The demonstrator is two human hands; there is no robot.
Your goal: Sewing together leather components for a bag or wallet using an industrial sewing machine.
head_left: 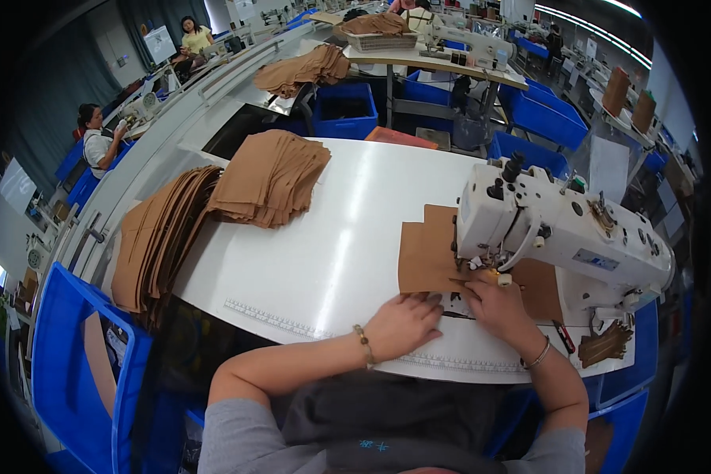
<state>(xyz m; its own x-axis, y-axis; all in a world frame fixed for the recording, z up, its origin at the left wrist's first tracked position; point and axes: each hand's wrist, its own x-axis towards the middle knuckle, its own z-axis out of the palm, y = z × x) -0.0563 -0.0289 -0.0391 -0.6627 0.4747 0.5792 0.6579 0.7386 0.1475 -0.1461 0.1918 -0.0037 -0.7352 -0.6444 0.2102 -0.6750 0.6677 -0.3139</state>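
Note:
A flat brown panel (426, 257) lies on the white table under the head of a white sewing machine (561, 225). More brown material (540, 288) shows on the far side of the machine head. My right hand (499, 310) is close to the needle area, its fingertips pinched on a small brown piece (460, 282) at the panel's front edge; the fingers partly cover it. My left hand (407, 325) lies palm down with fingers stretched out, its fingertips at the panel's near edge. The needle point itself is hidden.
Two stacks of brown panels, one fanned flat (268, 178) and one drooping over the edge (162, 237), sit at the left. Small brown strips (606, 345) and a red-black tool (564, 336) lie right. A blue bin (79, 363) stands lower left. People work farther back.

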